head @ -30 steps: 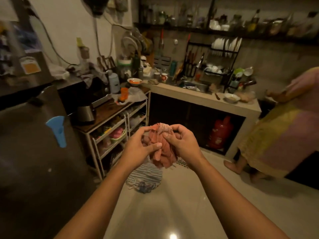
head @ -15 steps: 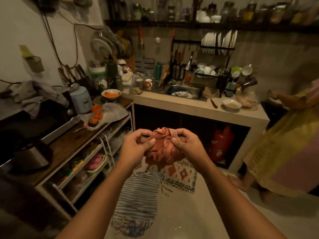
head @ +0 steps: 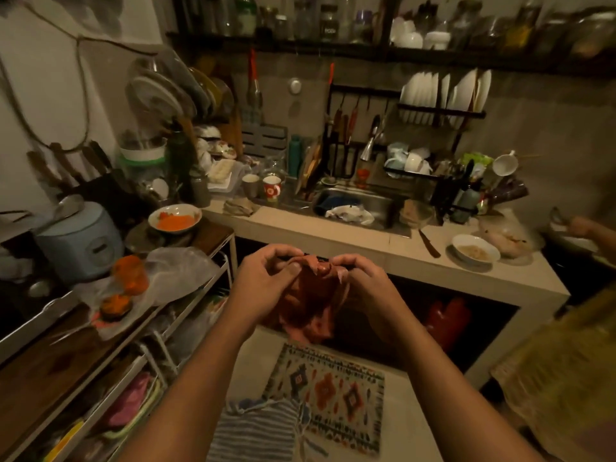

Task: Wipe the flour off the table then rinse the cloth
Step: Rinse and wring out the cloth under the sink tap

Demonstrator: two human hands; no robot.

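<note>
Reddish cloth (head: pixel 308 295), bunched, up in the air just in front of the near edge of the counter (head: pixel 433 271), above the floor. Clamped at its top from both sides. Left hand (head: pixel 263 281) on the left part, thumb and curled fingers closed on a fold. Right hand (head: pixel 363 281) on the right part, fingers likewise curled over the upper edge. Hands near each other but apart, with a ridge of cloth bridging the gap. Most of the cloth below the grip, hanging between the two wrists, lower end loose and blurred.

Beyond the hands, set into the counter: a steel sink (head: pixel 383 208) with something white and crumpled and something blue inside, too unclear to name. Right of the sink, a knife (head: pixel 428 243) flat on the counter, and just beside it a bowl (head: pixel 475 251) with pale contents. Higher up, white plates (head: pixel 443 91) on edge in a rack. Under the counter, a red gas cylinder (head: pixel 446 321).

On the floor under the cloth, a patterned rug (head: pixel 333 388). Nearer the camera, a striped mat (head: pixel 260 431) by its near left corner. To the left, a wooden-topped shelf unit (head: pixel 50 368) with a pale blue rice cooker (head: pixel 80 241) and a bowl of orange food (head: pixel 175 218). At the right edge, a second person (head: pixel 566 371) in a yellowish garment, blurred.
</note>
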